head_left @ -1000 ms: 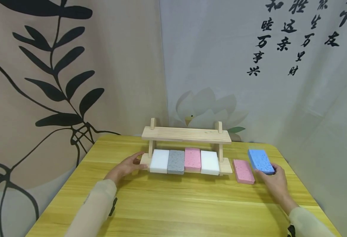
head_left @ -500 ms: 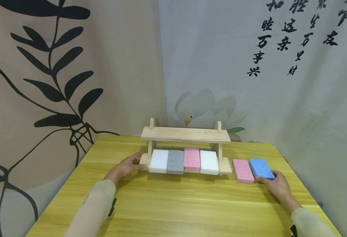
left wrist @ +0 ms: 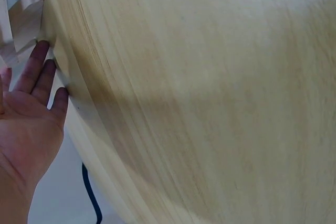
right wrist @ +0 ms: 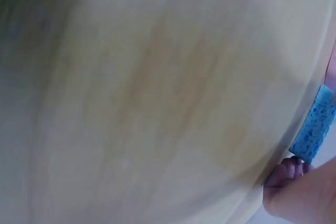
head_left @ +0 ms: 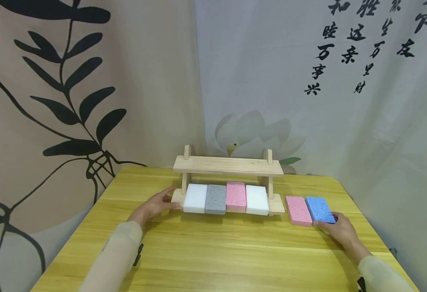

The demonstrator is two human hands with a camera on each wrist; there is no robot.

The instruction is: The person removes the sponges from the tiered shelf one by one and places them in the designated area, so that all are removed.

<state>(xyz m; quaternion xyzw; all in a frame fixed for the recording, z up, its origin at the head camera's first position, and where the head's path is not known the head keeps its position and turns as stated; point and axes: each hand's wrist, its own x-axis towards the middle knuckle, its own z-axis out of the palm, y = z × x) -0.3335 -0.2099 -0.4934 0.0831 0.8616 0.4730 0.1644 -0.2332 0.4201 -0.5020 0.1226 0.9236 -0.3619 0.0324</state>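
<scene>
A small two-tier wooden rack stands at the back of the table. My left hand grips the left end of its lower shelf, thumb at the front and fingers behind; in the left wrist view the fingers look nearly straight. Along that shelf lean a white sponge, a grey sponge, a pink sponge and another white sponge. On the table to the right, my right hand holds a blue sponge by its near end. A second pink sponge lies close against its left side.
The yellow wood-grain table reaches toward me and ends at a right edge near my right arm. Behind it hangs a printed cloth with dark leaves and writing. The rack's upper shelf carries no sponge.
My right hand has lowered the blue sponge toward me onto the table, then shifted it slightly left, beside the pink sponge. The left hand stays at the rack.
</scene>
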